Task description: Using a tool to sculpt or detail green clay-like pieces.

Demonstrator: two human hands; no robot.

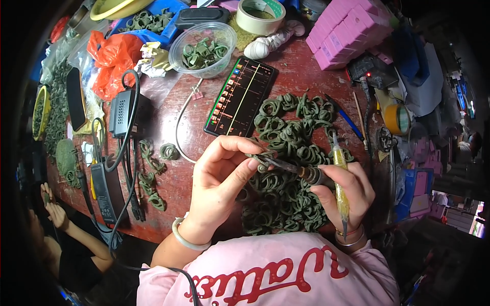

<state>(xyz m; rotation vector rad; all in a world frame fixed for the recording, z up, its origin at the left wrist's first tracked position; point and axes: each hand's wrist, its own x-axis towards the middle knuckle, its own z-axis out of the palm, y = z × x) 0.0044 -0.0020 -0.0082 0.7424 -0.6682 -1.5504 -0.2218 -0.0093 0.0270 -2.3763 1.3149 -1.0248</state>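
My left hand (217, 176) pinches a small dark green ring (262, 162) between thumb and fingertips. In my right hand (354, 191) lies a pen-like tool (308, 175) with a thick ridged collar and a narrow metal tip, which points left and meets the ring. The tool's back end is hidden by my fingers. The same hand also carries a slim, pointed tool wrapped in yellow (340, 196), held upright across the fingers. Beneath both hands spreads a heap of similar green rings (288, 204).
A lit phone (241, 97) lies beyond the heap. Behind it stand a clear tub (202, 51) of green pieces, a tape roll (260, 15) and pink blocks (349, 33). Black power boxes (107, 191) with looping cables occupy the left. Another person's hand (56, 214) shows at lower left.
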